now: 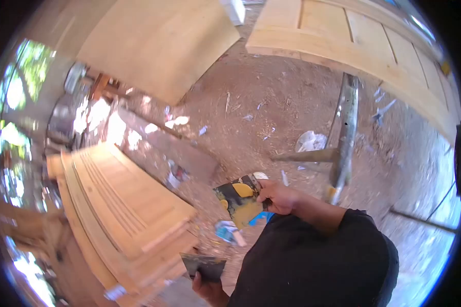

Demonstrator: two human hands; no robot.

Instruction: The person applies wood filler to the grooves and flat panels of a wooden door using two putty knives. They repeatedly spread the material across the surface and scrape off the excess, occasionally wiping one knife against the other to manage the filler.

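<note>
Head view showed the right hand (279,198) gripping a dark plate (231,207) smeared with yellow paste (244,190) above littered ground (230,133), while the left hand (208,290) held a flat dark blade (206,266) near the stacked wooden panels (125,202), apart from the plate.

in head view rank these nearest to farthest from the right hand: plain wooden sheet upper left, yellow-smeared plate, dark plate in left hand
1. Yellow-smeared plate: held in the right hand.
2. Dark plate: lower left, in the left hand.
3. Plain wooden sheet: upper left, beyond both hands.
</note>
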